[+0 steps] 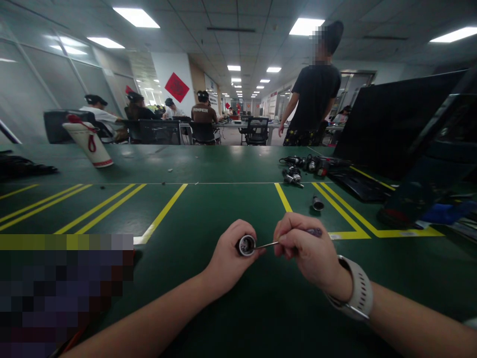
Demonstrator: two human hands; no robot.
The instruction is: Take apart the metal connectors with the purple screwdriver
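Green tabletop (pixel 223 204), seemingly roomy around hands (pixel 228 258) (pixel 311 252)

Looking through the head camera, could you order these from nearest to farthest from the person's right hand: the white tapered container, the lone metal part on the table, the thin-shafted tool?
1. Thin-shafted tool: held in the right hand.
2. Lone metal part: on the table, just beyond that hand.
3. White tapered container: far left, across the table.

Two hands (pixel 230 256), one thin-shafted tool (pixel 269 244), one held hollow part (pixel 246 245), one wristband (pixel 360 289)
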